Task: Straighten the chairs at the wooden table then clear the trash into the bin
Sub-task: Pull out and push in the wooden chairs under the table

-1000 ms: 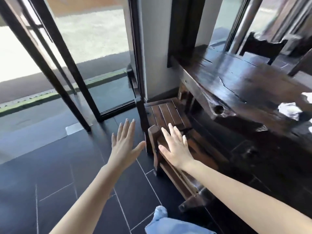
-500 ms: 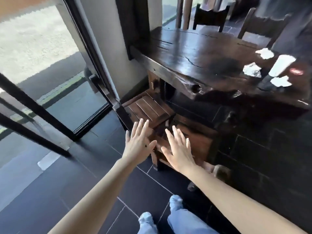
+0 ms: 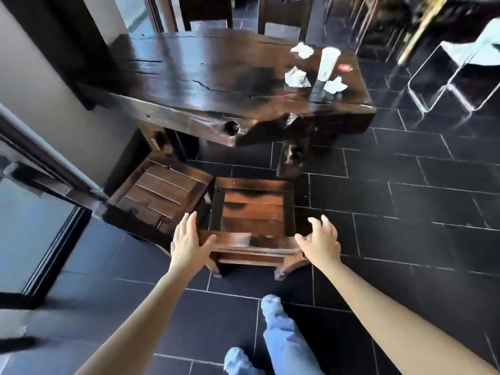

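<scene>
A dark wooden table stands ahead of me. Two wooden chairs are on its near side: one angled at the left by the door frame, and one right in front of me. My left hand hovers open at the left end of that chair's backrest. My right hand hovers open at the right end. Neither hand grips the wood. On the table's right part lie crumpled white papers, a white cup on its side and a small red-and-white item.
Two more dark chairs stand at the table's far side. A clear acrylic chair is at the right. A glass door with a dark frame runs along the left. The floor is dark tile; my legs in jeans are below.
The view swung right and I stepped round behind the front chair. My hands spread apart from close together to either end of its backrest.
</scene>
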Demonstrator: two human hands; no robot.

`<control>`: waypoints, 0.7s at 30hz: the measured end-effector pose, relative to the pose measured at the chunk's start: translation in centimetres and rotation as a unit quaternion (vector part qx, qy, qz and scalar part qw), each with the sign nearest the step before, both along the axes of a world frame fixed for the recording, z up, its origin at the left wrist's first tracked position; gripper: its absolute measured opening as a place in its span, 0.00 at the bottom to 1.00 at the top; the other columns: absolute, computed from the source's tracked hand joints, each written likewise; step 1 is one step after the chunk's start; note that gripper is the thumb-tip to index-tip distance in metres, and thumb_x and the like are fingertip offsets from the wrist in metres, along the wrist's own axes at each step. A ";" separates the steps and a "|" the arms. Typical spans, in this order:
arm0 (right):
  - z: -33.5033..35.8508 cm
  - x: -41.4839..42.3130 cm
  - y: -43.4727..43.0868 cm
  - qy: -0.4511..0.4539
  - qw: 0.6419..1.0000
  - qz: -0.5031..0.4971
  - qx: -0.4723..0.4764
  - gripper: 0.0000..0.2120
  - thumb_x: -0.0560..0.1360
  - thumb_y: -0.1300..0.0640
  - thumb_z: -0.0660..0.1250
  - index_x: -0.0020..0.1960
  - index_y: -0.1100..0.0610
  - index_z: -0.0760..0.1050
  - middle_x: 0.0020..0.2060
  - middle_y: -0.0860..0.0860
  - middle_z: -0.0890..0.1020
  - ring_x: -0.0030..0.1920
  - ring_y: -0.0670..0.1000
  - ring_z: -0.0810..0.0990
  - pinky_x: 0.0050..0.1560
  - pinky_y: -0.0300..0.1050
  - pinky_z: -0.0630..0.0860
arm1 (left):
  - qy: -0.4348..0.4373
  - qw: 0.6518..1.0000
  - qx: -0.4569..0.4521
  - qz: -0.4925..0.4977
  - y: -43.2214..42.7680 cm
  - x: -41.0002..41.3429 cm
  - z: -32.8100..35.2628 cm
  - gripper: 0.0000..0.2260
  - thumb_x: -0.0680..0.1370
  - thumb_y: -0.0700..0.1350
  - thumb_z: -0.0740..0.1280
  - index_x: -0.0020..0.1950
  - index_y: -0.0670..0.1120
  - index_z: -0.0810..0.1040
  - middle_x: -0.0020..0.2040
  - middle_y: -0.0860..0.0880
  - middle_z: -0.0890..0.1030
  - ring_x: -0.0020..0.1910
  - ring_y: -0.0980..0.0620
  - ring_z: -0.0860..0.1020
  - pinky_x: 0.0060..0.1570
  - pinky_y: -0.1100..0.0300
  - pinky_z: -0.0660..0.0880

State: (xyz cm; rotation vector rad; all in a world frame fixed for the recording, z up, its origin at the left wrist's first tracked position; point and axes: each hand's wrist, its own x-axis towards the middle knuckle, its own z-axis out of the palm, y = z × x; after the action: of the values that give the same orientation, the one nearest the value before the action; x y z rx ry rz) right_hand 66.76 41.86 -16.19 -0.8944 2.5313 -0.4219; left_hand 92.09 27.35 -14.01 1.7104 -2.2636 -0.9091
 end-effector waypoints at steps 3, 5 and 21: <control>-1.2 0.1 -1.1 -0.009 0.998 -0.026 0.049 0.30 0.71 0.44 0.69 0.69 0.53 0.65 0.71 0.54 0.64 0.72 0.59 0.59 0.63 0.61 0.68 | -0.046 0.997 0.064 0.022 -2.8 -0.4 -0.9 0.35 0.77 0.54 0.64 0.77 0.47 0.49 0.78 0.47 0.48 0.76 0.45 0.47 0.73 0.44 0.51; -1.9 0.5 -0.9 0.052 0.991 0.020 0.121 0.34 0.69 0.42 0.70 0.70 0.51 0.62 0.72 0.52 0.62 0.70 0.59 0.59 0.61 0.60 0.69 | -0.110 0.988 0.112 0.009 -4.0 -0.5 -2.3 0.36 0.77 0.56 0.63 0.77 0.46 0.46 0.78 0.47 0.45 0.76 0.46 0.43 0.73 0.44 0.50; -4.0 -1.0 -0.5 0.180 0.964 0.137 0.136 0.38 0.56 0.61 0.82 0.64 0.52 0.74 0.62 0.57 0.75 0.54 0.60 0.77 0.42 0.58 0.78 | -0.136 0.991 0.004 -0.013 -5.6 -0.9 -6.2 0.34 0.68 0.34 0.65 0.72 0.49 0.60 0.72 0.49 0.58 0.67 0.42 0.57 0.62 0.43 0.65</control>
State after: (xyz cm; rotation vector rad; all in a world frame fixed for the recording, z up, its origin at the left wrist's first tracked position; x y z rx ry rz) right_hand 65.79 41.37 -20.21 -1.2800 2.6332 0.1903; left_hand 91.23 21.74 -20.18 1.9169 -2.4565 -0.7273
